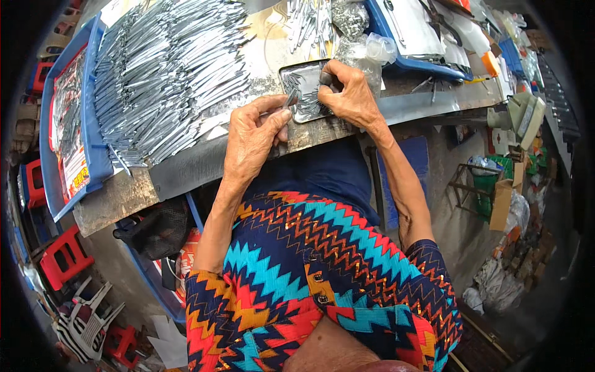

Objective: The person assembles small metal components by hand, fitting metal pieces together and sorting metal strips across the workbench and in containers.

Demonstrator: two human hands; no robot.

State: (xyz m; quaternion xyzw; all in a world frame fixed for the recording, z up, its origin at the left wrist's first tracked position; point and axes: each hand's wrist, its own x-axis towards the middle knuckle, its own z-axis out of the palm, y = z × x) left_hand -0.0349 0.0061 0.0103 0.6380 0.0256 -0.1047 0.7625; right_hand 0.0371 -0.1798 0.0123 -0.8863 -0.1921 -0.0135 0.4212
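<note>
Over the front of the workbench, my left hand pinches a small dark metal piece between thumb and fingertips. It sits at the left rim of a shallow metal tray, which holds several small dark metal pins. My right hand is bent over the tray's right side, its thumb and fingers closed together; what they grip is too small to make out. Left of my hands spreads a wide heap of slender silvery metal rods. A smaller pile of similar rods lies beyond the tray.
A blue bin with printed packets stands at the bench's left end. Another blue tray with tools and papers sits back right, beside a clear plastic cup. Red stools stand on the floor at left, cartons at right.
</note>
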